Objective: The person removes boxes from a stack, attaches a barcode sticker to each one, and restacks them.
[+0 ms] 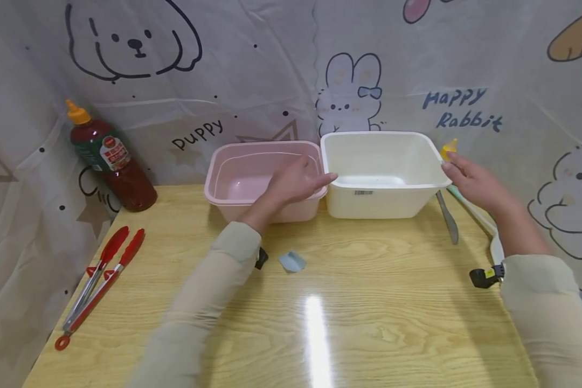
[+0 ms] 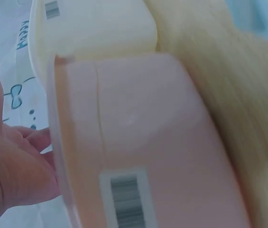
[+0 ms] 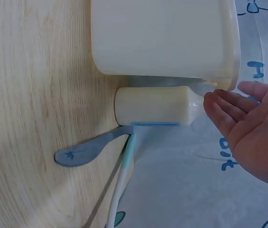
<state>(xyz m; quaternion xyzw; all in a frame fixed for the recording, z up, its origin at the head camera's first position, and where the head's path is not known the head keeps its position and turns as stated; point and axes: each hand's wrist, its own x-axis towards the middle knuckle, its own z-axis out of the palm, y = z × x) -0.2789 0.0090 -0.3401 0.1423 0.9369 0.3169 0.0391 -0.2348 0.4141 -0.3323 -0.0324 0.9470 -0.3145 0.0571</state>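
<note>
My left hand (image 1: 293,183) reaches over the front of a pink plastic bin (image 1: 267,202), its fingers partly inside and the thumb stretched toward a white plastic bin (image 1: 375,202). In the left wrist view the fingers show beyond the pink bin's rim. The right hand (image 1: 475,180) is at the white bin's right end, beside a yellow nozzle cap (image 1: 449,148). Seen from the right wrist, its loosely extended fingers are right at the neck of a pale bottle (image 3: 152,105), which stands close beside the white bin; its cap is hidden there.
A knife (image 1: 448,218) and a white-and-green utensil (image 1: 480,218) lie on the right. At the left are red-handled tongs (image 1: 99,285) and a red sauce bottle (image 1: 113,161) leaning on the patterned cloth (image 1: 271,70). A small blue scrap (image 1: 292,262) lies on the wooden table (image 1: 378,312).
</note>
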